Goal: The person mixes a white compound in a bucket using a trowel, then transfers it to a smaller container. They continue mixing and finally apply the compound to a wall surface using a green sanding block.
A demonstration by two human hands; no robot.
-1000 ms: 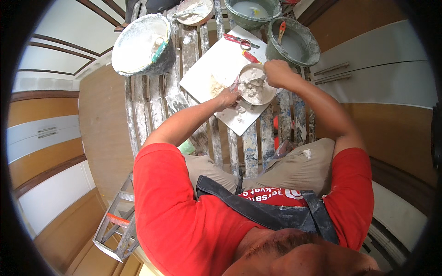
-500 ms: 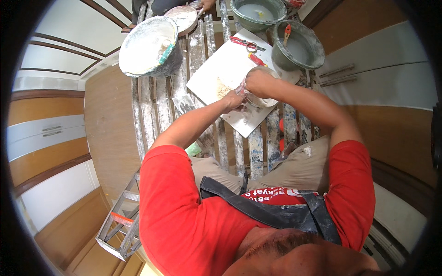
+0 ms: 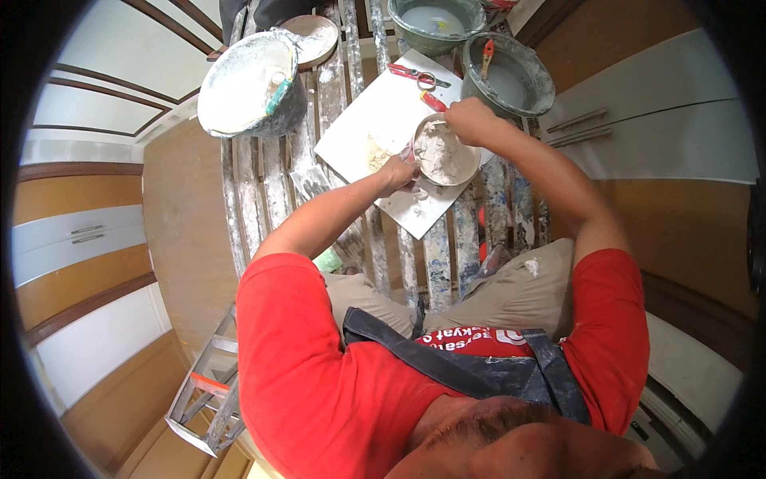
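Note:
My left hand (image 3: 401,172) grips the left rim of a round bowl (image 3: 476,163) that rests on a white board (image 3: 347,137). Lumpy white powder or paste (image 3: 440,156) fills much of the bowl. At the bowl's far right rim is my right hand (image 3: 471,121); its fingers are largely hidden, so whether they hold anything does not show. Just beyond it lies a red-and-yellow tool handle (image 3: 433,100) on the board. A red-handled cutting tool (image 3: 415,74) lies farther back. Beige crumbs (image 3: 377,153) are scattered left of the bowl.
Paint-spattered wooden slats (image 3: 439,263) carry everything. A large white-coated bucket (image 3: 289,114) stands left, near a round pan (image 3: 317,40). Two greenish buckets, one (image 3: 544,94) with a red-handled brush (image 3: 487,57), stand far right. Another person's dark-clothed legs (image 3: 279,11) show behind. A ladder (image 3: 214,391) is lower left.
My right hand has come out of the bowl to its far right rim, uncovering the white contents. My left hand keeps its grip. The view has shifted slightly.

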